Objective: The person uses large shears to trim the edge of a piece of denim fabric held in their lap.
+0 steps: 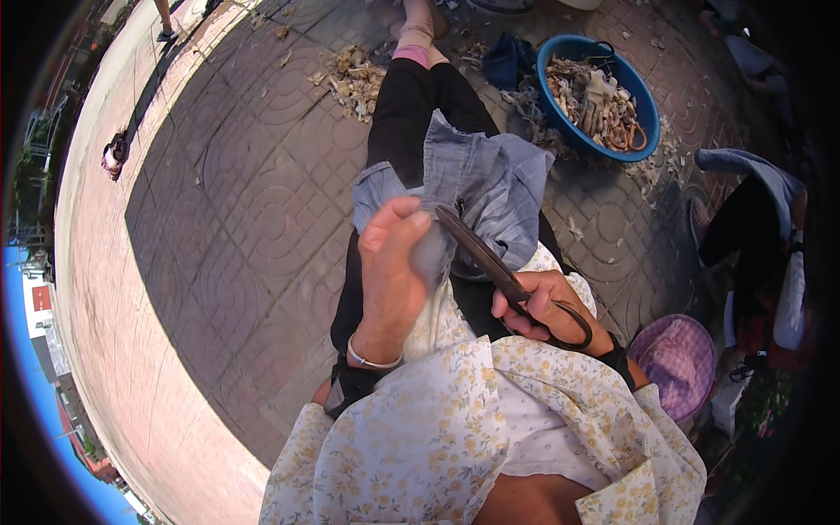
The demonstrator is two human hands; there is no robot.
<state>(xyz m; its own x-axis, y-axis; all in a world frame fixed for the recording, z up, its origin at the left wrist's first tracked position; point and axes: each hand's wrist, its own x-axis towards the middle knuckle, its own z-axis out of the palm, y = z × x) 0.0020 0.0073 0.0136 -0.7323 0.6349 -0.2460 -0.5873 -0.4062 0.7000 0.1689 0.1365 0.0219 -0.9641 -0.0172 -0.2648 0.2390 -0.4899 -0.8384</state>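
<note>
My right hand (547, 308) is closed round the handle loops of long dark scissors (477, 247). Their blades point up and left, pressed together or nearly so. At the blade tips is my left hand (394, 262), its thumb and fingers pinched together; a blurred greyish patch beside them hides what they hold, if anything. A white bangle (374, 360) circles that wrist. Across my lap in black trousers lies a worn blue denim cloth (503, 179), with a frayed edge. It spreads under and beyond both hands.
At the far right a blue basin (647, 149) holds pale dried scraps and a glove (597, 101). More scraps (354, 80) litter the paving beside my legs. A pink checked hat (674, 363) lies to my right, near another seated person (752, 210).
</note>
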